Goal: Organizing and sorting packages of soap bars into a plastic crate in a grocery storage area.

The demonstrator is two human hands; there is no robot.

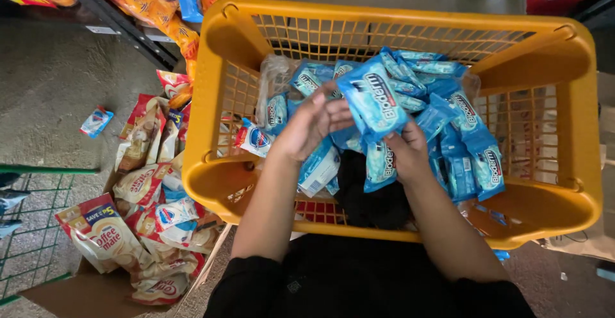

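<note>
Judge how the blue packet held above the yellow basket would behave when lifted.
The blue packet looks glossy, so it may slip. Both the left hand and right hand grip it, hinting it bends. Its flat shape in the yellow basket makes rolling unlikely.

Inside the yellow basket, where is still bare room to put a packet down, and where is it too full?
Bare mesh shows along the yellow basket's right wall, beside the heap of blue packets, and at the far wall. The near right corner is mostly bare too. The middle is crowded: both hands work there, the left hand and right hand holding a blue packet.
</note>
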